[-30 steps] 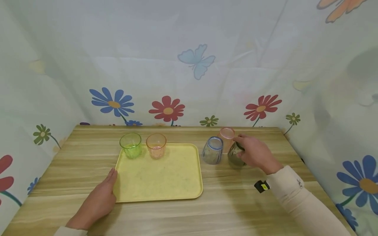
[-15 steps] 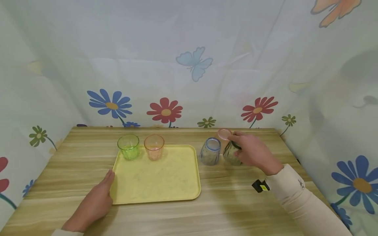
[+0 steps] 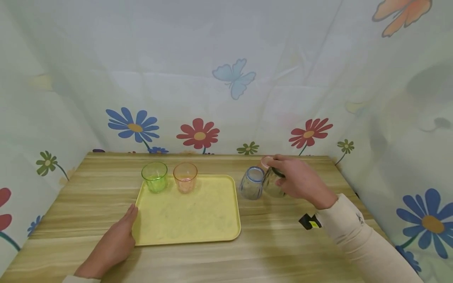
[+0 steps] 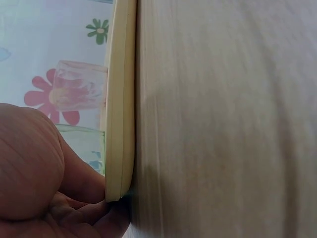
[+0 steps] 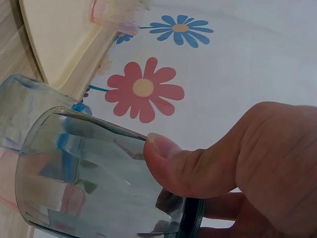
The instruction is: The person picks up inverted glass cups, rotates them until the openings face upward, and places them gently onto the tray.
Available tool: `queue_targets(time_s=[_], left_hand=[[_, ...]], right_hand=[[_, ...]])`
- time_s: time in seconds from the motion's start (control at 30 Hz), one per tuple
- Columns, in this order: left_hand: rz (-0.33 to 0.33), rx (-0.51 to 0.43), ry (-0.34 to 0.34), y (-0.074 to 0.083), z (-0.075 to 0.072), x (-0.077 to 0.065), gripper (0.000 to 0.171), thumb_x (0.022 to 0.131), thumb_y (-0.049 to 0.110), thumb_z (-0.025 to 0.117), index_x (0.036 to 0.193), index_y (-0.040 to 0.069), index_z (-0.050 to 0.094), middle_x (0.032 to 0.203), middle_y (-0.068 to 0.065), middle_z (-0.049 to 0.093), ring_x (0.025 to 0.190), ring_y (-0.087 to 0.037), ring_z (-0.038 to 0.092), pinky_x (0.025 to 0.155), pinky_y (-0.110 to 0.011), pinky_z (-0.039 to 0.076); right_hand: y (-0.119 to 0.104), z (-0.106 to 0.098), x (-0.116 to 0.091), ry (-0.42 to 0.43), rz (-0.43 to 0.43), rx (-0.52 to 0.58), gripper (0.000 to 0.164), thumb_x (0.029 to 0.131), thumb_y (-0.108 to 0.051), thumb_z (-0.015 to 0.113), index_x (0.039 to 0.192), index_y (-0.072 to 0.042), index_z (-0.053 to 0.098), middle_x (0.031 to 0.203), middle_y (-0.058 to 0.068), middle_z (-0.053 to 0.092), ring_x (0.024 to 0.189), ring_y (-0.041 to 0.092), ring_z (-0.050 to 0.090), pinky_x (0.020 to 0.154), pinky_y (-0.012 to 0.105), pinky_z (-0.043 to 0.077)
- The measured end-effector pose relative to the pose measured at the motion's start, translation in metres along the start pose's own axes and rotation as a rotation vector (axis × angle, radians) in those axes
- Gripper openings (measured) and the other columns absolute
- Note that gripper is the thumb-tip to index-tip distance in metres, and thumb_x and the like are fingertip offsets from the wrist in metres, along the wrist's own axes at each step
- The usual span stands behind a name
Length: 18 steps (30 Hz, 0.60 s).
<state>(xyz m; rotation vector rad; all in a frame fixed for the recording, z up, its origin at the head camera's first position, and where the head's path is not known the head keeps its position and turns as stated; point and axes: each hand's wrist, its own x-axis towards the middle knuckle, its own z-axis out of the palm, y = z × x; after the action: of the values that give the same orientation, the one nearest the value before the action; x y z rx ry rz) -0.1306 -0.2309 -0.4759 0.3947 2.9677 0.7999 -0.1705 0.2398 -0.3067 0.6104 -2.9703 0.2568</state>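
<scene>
At the tray's left edge in the head view is my left hand (image 3: 115, 239), and the left wrist view has its thumb and fingers pinching the rim of the yellow tray (image 4: 121, 99). My right hand (image 3: 301, 181) grips a dark grey see-through glass (image 5: 104, 173) near its base, thumb on its side; the glass is upside down. Close beside it on the left stands an upside-down blue-tinted glass (image 3: 251, 186). Behind these two is a pink glass (image 3: 266, 161), also upside down and mostly hidden. A green glass (image 3: 155, 182) and an orange glass (image 3: 185, 181) stand upright at the tray's back left.
Everything stands on a wood-patterned table (image 3: 198, 261). A hanging cloth (image 3: 170, 90) printed with flowers and butterflies closes off the back and both sides. By the right wrist is a small black piece with a yellow mark (image 3: 310, 222).
My right hand has moved left with the dark grey glass, bringing it up close to the blue glass and covering more of the pink one. The left hand stays at the tray's edge.
</scene>
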Motion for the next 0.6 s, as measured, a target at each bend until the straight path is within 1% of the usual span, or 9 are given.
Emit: queue_targets(time_s=[0.03,0.1,0.2,0.3,0.37,0.43,0.5,0.6], left_hand=[[0.002,0.000,0.001,0.000,0.000,0.000,0.075,0.077,-0.017,0.049,0.150,-0.024,0.030,0.159,-0.045,0.025,0.143,-0.059,0.038,0.113,-0.071,0.035],[0.003,0.000,0.001,0.000,0.000,0.000,0.074,0.078,-0.017,0.048,0.150,-0.024,0.030,0.158,-0.045,0.025,0.143,-0.059,0.038,0.113,-0.071,0.036],[0.000,0.000,0.001,0.001,-0.001,0.000,0.073,0.079,-0.017,0.049,0.150,-0.024,0.030,0.158,-0.045,0.025,0.142,-0.058,0.039,0.114,-0.070,0.035],[-0.003,0.003,0.003,0.001,-0.002,-0.001,0.073,0.082,-0.016,0.052,0.151,-0.023,0.030,0.158,-0.044,0.026,0.141,-0.057,0.041,0.114,-0.069,0.037],[-0.006,0.005,0.005,0.001,-0.003,-0.001,0.072,0.083,-0.015,0.054,0.151,-0.022,0.031,0.157,-0.044,0.027,0.140,-0.056,0.043,0.113,-0.068,0.039],[-0.010,0.006,0.010,0.002,-0.004,-0.001,0.071,0.085,-0.013,0.056,0.151,-0.021,0.031,0.157,-0.043,0.029,0.138,-0.055,0.046,0.111,-0.068,0.042],[-0.014,0.004,0.009,0.001,-0.005,-0.001,0.071,0.086,-0.013,0.056,0.152,-0.020,0.032,0.157,-0.042,0.029,0.137,-0.055,0.048,0.109,-0.069,0.044],[-0.016,-0.004,0.005,0.001,-0.007,-0.001,0.069,0.087,-0.012,0.056,0.152,-0.020,0.032,0.158,-0.042,0.029,0.138,-0.055,0.047,0.110,-0.069,0.043]], right_hand=[[-0.002,0.000,0.001,-0.002,-0.003,0.002,0.064,0.087,0.006,0.074,0.146,-0.016,0.063,0.147,0.009,0.064,0.082,0.017,0.064,0.065,0.029,0.043],[-0.005,-0.001,0.002,-0.002,-0.011,-0.006,0.061,0.087,0.005,0.074,0.144,-0.014,0.064,0.144,0.009,0.066,0.081,0.017,0.064,0.065,0.028,0.046],[-0.011,0.000,0.005,-0.010,-0.020,-0.016,0.056,0.088,0.001,0.075,0.141,-0.013,0.066,0.142,0.010,0.067,0.086,0.019,0.068,0.069,0.032,0.054],[-0.017,0.000,0.008,-0.035,-0.012,-0.015,0.051,0.090,-0.001,0.075,0.139,-0.012,0.067,0.143,0.013,0.065,0.102,0.026,0.072,0.083,0.041,0.062],[-0.021,-0.001,0.009,-0.059,-0.001,-0.010,0.051,0.091,-0.002,0.074,0.141,-0.011,0.066,0.148,0.015,0.062,0.115,0.033,0.071,0.091,0.047,0.061],[-0.024,-0.002,0.011,-0.078,0.006,-0.006,0.051,0.092,-0.004,0.074,0.142,-0.010,0.065,0.152,0.017,0.058,0.128,0.038,0.065,0.098,0.051,0.060],[-0.028,-0.002,0.014,-0.085,0.002,-0.008,0.053,0.093,-0.005,0.074,0.144,-0.010,0.063,0.155,0.019,0.054,0.135,0.040,0.060,0.100,0.052,0.059],[-0.032,-0.003,0.017,-0.088,-0.024,-0.009,0.053,0.092,-0.005,0.074,0.144,-0.010,0.063,0.155,0.018,0.054,0.136,0.039,0.060,0.100,0.051,0.059]])
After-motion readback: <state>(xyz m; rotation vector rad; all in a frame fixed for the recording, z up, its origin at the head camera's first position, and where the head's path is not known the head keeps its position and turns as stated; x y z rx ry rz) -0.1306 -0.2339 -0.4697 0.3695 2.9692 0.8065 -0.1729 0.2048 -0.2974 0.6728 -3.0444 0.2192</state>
